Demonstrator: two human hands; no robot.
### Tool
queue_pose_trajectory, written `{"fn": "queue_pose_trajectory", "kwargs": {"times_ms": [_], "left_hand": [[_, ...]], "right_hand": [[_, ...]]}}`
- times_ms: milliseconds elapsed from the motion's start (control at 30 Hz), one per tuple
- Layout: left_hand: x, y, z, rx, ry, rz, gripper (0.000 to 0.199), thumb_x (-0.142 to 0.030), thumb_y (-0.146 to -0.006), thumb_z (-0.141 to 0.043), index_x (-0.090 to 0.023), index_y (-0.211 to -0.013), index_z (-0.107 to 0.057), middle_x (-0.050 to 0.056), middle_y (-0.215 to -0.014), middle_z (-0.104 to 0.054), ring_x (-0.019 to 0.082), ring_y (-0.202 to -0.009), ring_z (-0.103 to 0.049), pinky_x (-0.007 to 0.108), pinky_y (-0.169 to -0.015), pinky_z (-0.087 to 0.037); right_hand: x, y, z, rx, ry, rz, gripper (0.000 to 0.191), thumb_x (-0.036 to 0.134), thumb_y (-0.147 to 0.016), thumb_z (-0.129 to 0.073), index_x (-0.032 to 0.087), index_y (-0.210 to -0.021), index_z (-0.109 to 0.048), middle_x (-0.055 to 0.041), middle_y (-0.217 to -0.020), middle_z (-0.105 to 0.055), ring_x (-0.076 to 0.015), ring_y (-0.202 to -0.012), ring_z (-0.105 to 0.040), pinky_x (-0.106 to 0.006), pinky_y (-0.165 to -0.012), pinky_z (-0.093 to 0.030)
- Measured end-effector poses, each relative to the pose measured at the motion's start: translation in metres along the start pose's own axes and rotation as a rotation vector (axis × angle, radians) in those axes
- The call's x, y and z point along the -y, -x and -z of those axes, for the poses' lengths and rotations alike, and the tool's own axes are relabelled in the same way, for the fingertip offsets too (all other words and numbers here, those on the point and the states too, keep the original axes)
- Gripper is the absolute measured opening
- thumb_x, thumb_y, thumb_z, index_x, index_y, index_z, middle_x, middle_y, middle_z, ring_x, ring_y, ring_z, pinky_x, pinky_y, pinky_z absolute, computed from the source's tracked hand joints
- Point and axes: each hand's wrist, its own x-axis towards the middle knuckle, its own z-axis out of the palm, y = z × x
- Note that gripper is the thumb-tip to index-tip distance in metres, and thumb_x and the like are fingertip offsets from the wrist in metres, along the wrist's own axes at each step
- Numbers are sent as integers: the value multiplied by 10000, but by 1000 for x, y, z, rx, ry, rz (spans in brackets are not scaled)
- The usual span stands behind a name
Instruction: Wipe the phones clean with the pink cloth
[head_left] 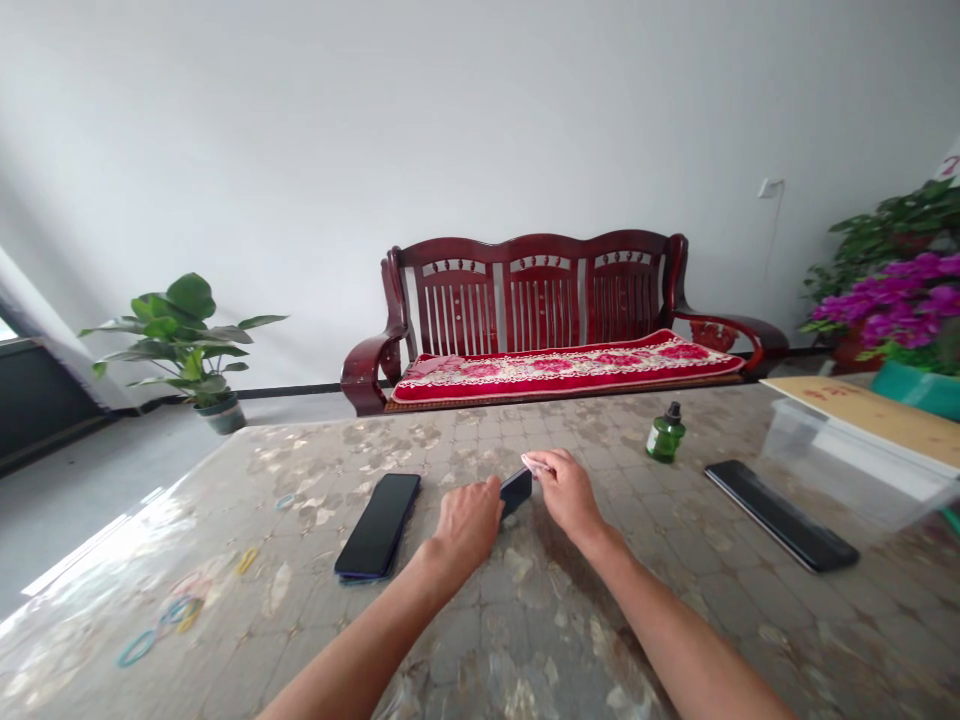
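My left hand (pixel 466 518) grips a dark smartphone (pixel 516 492), tilted up on edge just above the table. At the phone's upper right corner, my right hand (pixel 571 492) pinches a small white wipe (pixel 532 463) against or very near its edge; most of the wipe is hidden by the fingers. Left of my hands, a black smartphone (pixel 379 525) lies face up on what looks like another phone, with blue edges showing. To the right, a long black phone-like device (pixel 780 515) lies flat. A green bottle (pixel 665 434) with a black cap stands beyond my right hand.
The table (pixel 480 650) has a patterned, shiny cover. Several coloured rubber bands (pixel 180 612) lie at left. A clear plastic box (pixel 847 465) with a tan board (pixel 870 408) on top stands at right, beside purple flowers (pixel 892 300). A red wooden bench (pixel 540 300) is behind.
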Motion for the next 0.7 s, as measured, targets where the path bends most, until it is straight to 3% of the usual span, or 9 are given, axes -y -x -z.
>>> {"fn": "queue_pose_trajectory", "kwargs": {"times_ms": [167,333,400,600,700], "left_hand": [[-11,-9,-6,-20,15,-14,177,-265,-992,-480,-189,-1096,-601,131,-971,-720,260,-945,-701,318,-774,-489],[-4,-2,-5,-45,29,3,177,-302,-1011,-453,-225,-1084,-596,87,-957,-727,238,-914,-704,283,-742,-467],[0,1,-4,-62,40,12,179,-320,-1019,-441,-238,-1076,-590,64,-950,-728,224,-907,-703,262,-723,-453],[10,8,-10,-194,145,32,141,-319,-1016,-471,-239,-1007,-586,16,-866,-719,198,-837,-693,232,-648,-401],[17,11,-19,-288,208,23,128,-295,-1006,-483,-233,-958,-584,7,-833,-707,183,-808,-679,228,-652,-391]], "right_hand": [[-11,3,0,22,-21,-44,257,219,-858,-526,226,-968,-757,-61,-928,-720,-189,-846,-661,-293,-786,-509],[-15,8,1,58,-22,-59,260,158,-812,-526,237,-849,-771,-38,-785,-709,-195,-762,-657,-301,-733,-506],[-7,7,1,42,-29,-54,261,160,-825,-521,233,-879,-765,-42,-820,-706,-196,-786,-658,-306,-744,-510],[33,5,5,-97,-101,208,231,251,-953,-508,251,-1028,-727,-56,-973,-685,-190,-935,-638,-313,-861,-505],[38,8,4,-102,-75,256,226,271,-971,-503,258,-1029,-721,-55,-966,-683,-195,-937,-628,-328,-866,-500]]}}
